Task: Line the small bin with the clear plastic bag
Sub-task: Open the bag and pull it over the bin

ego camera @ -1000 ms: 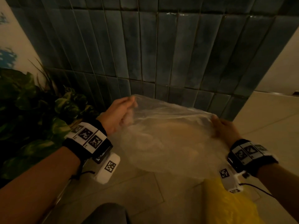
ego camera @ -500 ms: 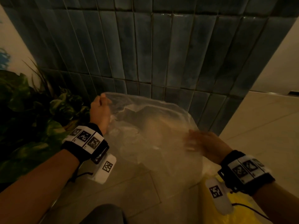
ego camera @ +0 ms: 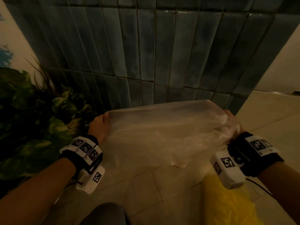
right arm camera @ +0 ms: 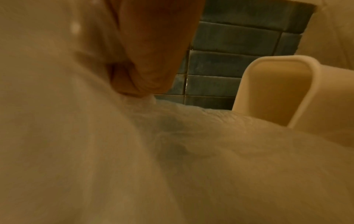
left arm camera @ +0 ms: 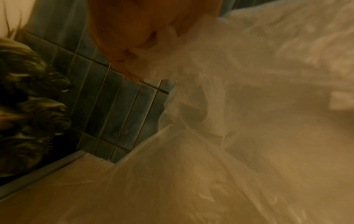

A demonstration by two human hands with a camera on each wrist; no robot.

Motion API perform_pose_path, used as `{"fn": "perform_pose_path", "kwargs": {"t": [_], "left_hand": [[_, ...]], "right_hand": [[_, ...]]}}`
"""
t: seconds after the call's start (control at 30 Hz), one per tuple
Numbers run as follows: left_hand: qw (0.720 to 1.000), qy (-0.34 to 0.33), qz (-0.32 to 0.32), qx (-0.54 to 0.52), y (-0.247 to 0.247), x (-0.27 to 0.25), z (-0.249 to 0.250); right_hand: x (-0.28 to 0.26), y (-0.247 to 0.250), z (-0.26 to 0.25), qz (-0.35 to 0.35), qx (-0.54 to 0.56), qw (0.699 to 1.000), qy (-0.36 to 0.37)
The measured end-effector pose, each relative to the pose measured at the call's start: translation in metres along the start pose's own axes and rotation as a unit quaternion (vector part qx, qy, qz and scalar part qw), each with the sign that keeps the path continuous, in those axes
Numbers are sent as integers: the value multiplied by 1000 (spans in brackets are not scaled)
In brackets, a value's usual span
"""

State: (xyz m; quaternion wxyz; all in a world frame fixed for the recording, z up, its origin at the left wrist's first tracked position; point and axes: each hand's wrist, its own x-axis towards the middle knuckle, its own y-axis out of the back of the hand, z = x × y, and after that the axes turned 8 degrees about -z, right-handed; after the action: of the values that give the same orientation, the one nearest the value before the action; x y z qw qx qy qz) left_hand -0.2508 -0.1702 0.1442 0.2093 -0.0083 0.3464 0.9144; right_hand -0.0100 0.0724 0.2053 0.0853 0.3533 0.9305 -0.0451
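A clear plastic bag (ego camera: 162,133) hangs stretched wide between both hands above the floor, in front of the blue tiled wall. My left hand (ego camera: 99,125) grips its left edge with curled fingers. My right hand (ego camera: 233,124) holds the bag's right edge, bunched plastic over the knuckles. In the left wrist view the left hand's fingers (left arm camera: 134,50) pinch the film of the bag (left arm camera: 239,136). The right wrist view shows the right hand (right arm camera: 147,72) clenched on the bag (right arm camera: 134,159), and a cream bin (right arm camera: 277,91) standing beyond it by the wall. The head view hides the bin.
A leafy green plant (ego camera: 32,120) stands at the left against the blue tiled wall (ego camera: 162,54). A yellow plastic bag (ego camera: 227,202) lies on the beige floor tiles (ego camera: 146,189) at the lower right. A dark knee (ego camera: 105,213) shows at the bottom edge.
The hands moved apart and pulled the bag's mouth taut and wide. The right hand went from the bag's middle out to its right edge; the left shifted right and lower.
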Motion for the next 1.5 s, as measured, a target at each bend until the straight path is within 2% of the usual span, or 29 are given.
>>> {"fn": "perform_pose_path", "kwargs": {"t": [0.03, 0.1, 0.13, 0.2, 0.3, 0.4, 0.47, 0.53, 0.57, 0.67, 0.73, 0.8, 0.87, 0.97, 1.07, 1.13, 1.23, 1.3, 1.33, 1.43, 1.5], "left_hand": [[1000, 12, 4, -7, 1, -2, 2], [999, 37, 6, -33, 3, -3, 7], [997, 45, 2, -58, 3, -2, 10], [986, 69, -31, -145, 2, -1, 14], [954, 85, -89, -274, -2, -5, 29], [948, 84, -108, -288, 0, -10, 48], [945, 56, -110, -302, 2, -5, 47], [940, 38, -92, -326, 8, -6, 48], [941, 38, -75, -328, 9, -2, 48], [947, 37, 1, -319, 15, 1, 54], [935, 23, 26, -352, 18, -2, 63], [929, 0, 18, -370, 19, -4, 67], [950, -36, -25, -309, 21, -12, 68], [950, -109, -170, -237, 17, -12, 48], [953, -184, -227, -79, 13, -9, 24], [946, -169, -274, -38, 9, -8, 14], [961, -102, -258, -6, 4, -11, 7], [971, -36, -223, -83, 1, -12, 6], [963, -6, -224, -150, 0, -13, 7], [914, 31, -237, -327, 2, -11, 17], [853, 58, -234, -462, 8, -9, 26]], "right_hand": [[-1, 1, -2, 14, -19, 1000, -3], [-4, -1, -4, -35, -25, 999, 9], [-5, -5, -6, -78, 21, 997, 17], [-1, -5, -7, -106, 151, 983, -16], [-3, -5, -2, -142, 106, 984, -10], [-5, -1, 8, -164, 43, 985, 15], [-8, -2, 16, -136, -10, 991, 14], [-8, 3, 33, -98, -44, 993, -43], [-9, 7, 43, -101, -42, 991, -83], [-17, 12, 71, -174, 42, 964, -196], [-22, 12, 85, -222, 69, 947, -223], [-23, 6, 86, -265, 75, 940, -201], [-21, -4, 74, -265, 75, 948, -157], [-12, -16, 47, -188, 155, 967, -69], [0, -14, 27, -129, 254, 958, -3], [2, -10, 14, -109, 319, 941, 35], [3, -6, 3, -115, 406, 903, 75], [4, -2, 3, -107, 402, 905, 83], [3, -1, 4, -105, 396, 909, 81], [3, 6, 7, -108, 374, 919, 69], [8, 13, 13, -76, 377, 922, 46]]}}
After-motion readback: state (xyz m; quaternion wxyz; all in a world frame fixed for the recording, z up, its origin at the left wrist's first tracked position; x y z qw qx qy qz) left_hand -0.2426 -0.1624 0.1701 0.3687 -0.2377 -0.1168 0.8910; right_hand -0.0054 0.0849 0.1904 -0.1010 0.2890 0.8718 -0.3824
